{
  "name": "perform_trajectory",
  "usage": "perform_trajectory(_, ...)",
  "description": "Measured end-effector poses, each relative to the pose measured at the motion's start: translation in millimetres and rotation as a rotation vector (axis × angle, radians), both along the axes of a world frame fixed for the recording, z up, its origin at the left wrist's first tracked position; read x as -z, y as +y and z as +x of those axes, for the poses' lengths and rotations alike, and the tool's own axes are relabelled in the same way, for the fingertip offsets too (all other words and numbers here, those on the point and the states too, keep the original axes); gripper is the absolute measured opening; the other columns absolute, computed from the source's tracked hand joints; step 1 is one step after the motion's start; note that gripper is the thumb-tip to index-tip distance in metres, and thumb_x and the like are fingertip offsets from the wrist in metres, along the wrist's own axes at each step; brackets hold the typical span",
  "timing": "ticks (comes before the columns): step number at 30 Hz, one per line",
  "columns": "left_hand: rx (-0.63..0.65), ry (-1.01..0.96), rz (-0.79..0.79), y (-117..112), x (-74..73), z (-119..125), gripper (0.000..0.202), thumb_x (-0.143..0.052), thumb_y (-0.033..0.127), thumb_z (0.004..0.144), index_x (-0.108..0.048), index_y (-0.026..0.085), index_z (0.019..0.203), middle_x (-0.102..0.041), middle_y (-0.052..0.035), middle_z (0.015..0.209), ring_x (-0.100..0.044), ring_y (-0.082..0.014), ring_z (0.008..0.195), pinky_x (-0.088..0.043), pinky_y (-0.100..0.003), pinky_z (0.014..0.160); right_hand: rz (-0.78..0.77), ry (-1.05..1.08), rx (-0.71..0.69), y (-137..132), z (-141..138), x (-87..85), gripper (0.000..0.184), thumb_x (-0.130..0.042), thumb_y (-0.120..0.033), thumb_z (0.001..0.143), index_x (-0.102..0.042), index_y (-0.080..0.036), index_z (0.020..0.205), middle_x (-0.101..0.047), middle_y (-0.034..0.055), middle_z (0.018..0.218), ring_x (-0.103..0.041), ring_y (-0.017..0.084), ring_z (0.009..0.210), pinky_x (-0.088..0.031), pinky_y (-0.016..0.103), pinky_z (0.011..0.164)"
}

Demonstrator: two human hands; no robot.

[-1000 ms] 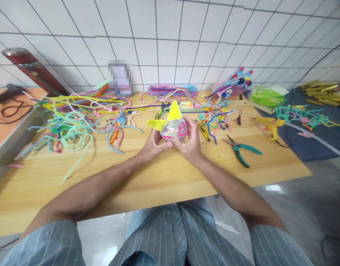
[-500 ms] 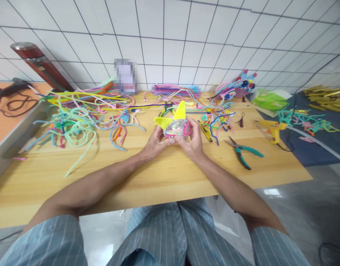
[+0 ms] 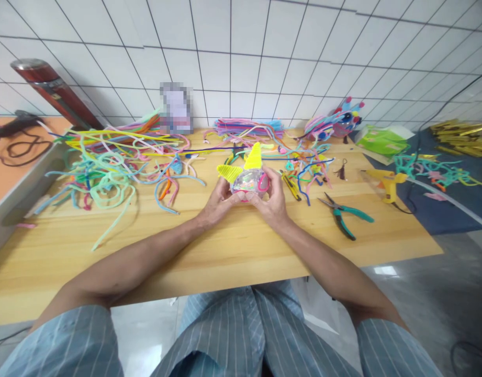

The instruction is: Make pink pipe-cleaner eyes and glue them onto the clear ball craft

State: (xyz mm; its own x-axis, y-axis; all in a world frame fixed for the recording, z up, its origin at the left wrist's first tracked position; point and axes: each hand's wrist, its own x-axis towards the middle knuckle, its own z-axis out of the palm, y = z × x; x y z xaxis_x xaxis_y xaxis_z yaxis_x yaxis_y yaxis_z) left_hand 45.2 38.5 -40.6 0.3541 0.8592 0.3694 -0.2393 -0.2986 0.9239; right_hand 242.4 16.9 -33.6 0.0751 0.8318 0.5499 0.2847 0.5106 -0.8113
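Observation:
Between my two hands sits a clear plastic ball (image 3: pixel 247 180) with colourful bits inside, pink pipe cleaner at its rim and two yellow ear-like pieces (image 3: pixel 254 156) made of pipe cleaner. My left hand (image 3: pixel 222 201) is closed around its left side, thumb at the lower front. On the right side my right hand (image 3: pixel 275 198) grips it the same way, the thumbs nearly meeting. The undersides of the ball and most fingertips are hidden. Just right of my right hand lies a yellow utility knife (image 3: pixel 291 186), with a bent blue pipe cleaner (image 3: pixel 300 188) beside it.
Teal-handled pliers (image 3: pixel 345 214) and a yellow glue gun (image 3: pixel 388 184) lie to the right. Tangled pipe cleaners (image 3: pixel 111 183) cover the left of the wooden table (image 3: pixel 166 262). A purple bundle (image 3: pixel 248 127) rests by the tiled wall, and a red cylinder (image 3: pixel 56 91) leans at the back left.
Both hands keep hold of the ball, which has turned or shifted very slightly to the left in view. The other things lie as before.

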Motion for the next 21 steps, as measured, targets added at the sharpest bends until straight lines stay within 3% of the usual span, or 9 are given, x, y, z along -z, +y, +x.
perform_trajectory(5, -0.034, -0.025, -0.007, 0, 0.5, 0, 0.06, -0.088, 0.056, 0.096, -0.063, 0.025, 0.14, -0.074, -0.0102, 0.138, -0.069, -0.0306, 0.138, -0.057, -0.046, 0.119, -0.001, -0.077, -0.031, 0, 4, 1.1, 0.092, -0.082, -0.078, 0.089, -0.052, -0.032, 0.163, -0.054, 0.0166, 0.164, -0.054, 0.039, 0.157, -0.05, 0.064, 0.132)
perform_trajectory(11, -0.1, -0.017, -0.004, -2, -4.5, 1, 0.059, -0.087, 0.06, 0.094, -0.064, 0.024, 0.134, -0.077, -0.0093, 0.13, -0.072, -0.0317, 0.13, -0.054, -0.05, 0.122, -0.04, -0.09, -0.111, -7, 7, -7.0, 0.078, -0.071, -0.07, 0.101, -0.051, -0.033, 0.166, -0.05, 0.0158, 0.169, -0.053, 0.039, 0.159, -0.058, 0.062, 0.126)
perform_trajectory(16, -0.141, 0.036, 0.017, -4, -7.2, 1, 0.057, -0.081, 0.063, 0.097, -0.063, 0.024, 0.135, -0.077, -0.009, 0.129, -0.07, -0.0321, 0.129, -0.049, -0.052, 0.127, -0.07, -0.076, -0.117, -8, 5, -7.2, 0.075, -0.071, -0.067, 0.101, -0.05, -0.031, 0.164, -0.052, 0.0161, 0.167, -0.055, 0.037, 0.157, -0.061, 0.059, 0.123)
perform_trajectory(21, -0.161, 0.059, 0.038, -6, -6.6, 1, 0.058, -0.077, 0.065, 0.1, -0.062, 0.025, 0.138, -0.074, -0.0092, 0.135, -0.068, -0.0316, 0.131, -0.048, -0.05, 0.128, -0.044, -0.108, -0.087, -6, 1, -3.6, 0.083, -0.082, -0.059, 0.093, -0.047, -0.03, 0.163, -0.051, 0.0177, 0.167, -0.053, 0.039, 0.158, -0.059, 0.062, 0.124)
